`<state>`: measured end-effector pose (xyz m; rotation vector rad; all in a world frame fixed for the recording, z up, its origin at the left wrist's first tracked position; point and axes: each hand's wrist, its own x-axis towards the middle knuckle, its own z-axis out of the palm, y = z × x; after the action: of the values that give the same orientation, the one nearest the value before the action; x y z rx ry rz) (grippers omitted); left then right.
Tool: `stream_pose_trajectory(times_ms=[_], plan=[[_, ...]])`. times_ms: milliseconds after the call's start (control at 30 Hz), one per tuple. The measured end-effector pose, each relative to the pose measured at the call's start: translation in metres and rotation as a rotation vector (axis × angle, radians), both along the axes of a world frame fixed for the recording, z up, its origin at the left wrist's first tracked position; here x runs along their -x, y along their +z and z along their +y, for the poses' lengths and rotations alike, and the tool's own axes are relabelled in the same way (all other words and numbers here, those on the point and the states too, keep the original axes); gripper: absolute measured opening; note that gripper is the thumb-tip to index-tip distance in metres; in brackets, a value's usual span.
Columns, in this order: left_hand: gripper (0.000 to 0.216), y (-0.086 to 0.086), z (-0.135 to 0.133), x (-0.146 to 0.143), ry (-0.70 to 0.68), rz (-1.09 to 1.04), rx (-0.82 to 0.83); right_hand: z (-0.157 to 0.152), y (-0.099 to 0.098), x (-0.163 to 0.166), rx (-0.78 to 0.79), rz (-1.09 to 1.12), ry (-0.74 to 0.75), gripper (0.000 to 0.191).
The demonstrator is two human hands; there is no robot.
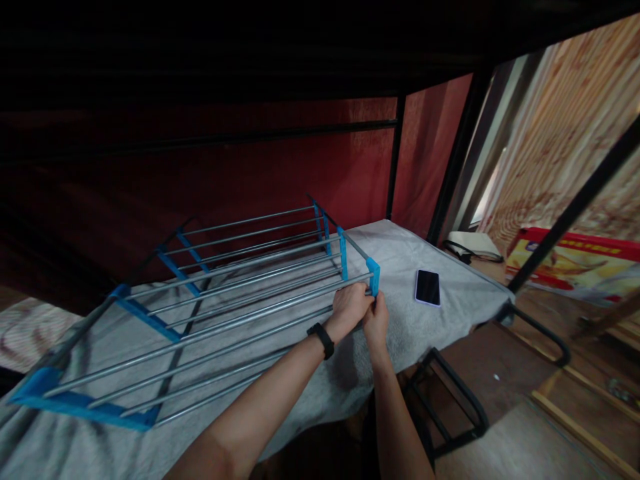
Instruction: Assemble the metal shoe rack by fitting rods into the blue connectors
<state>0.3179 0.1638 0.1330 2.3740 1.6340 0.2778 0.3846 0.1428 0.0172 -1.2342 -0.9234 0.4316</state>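
A shoe rack [215, 328] of grey metal rods and blue plastic end pieces lies on its side across a grey cloth. My left hand [351, 303], with a black watch on the wrist, is closed around the rack's right end, just below the nearest blue end piece [373, 275]. Pressed against it, my right hand [376, 319] has its fingers closed at the same corner. Both hands partly hide the rod ends and the lower part of that end piece. At the rack's left end, another blue end piece [85, 403] shows fully.
A phone [428, 288] lies on the grey cloth [395, 250] right of my hands. Black metal frame posts [395, 160] and a dark overhang surround the surface, with a red panel [300, 160] behind. A black-framed chair [460, 393] and a red-yellow box [575, 267] stand at right.
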Motion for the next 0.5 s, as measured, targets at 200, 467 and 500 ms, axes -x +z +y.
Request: stream_pose_trajectory(times_ms=[200,467,500], plan=[[0.022,-0.0023,-0.0014,0.0006,-0.036,0.025,-0.042,-0.0003,0.0009,-0.0003,-0.007,0.006,-0.004,0.028],[0.023,-0.0015,-0.0029,0.0006,-0.043,0.045,-0.039,-0.0013,0.0001,-0.0011,-0.001,-0.001,0.001,0.024],[0.023,-0.0012,-0.0035,0.0007,-0.051,0.052,-0.047,-0.0015,0.0003,-0.001,0.003,-0.001,-0.002,0.024]])
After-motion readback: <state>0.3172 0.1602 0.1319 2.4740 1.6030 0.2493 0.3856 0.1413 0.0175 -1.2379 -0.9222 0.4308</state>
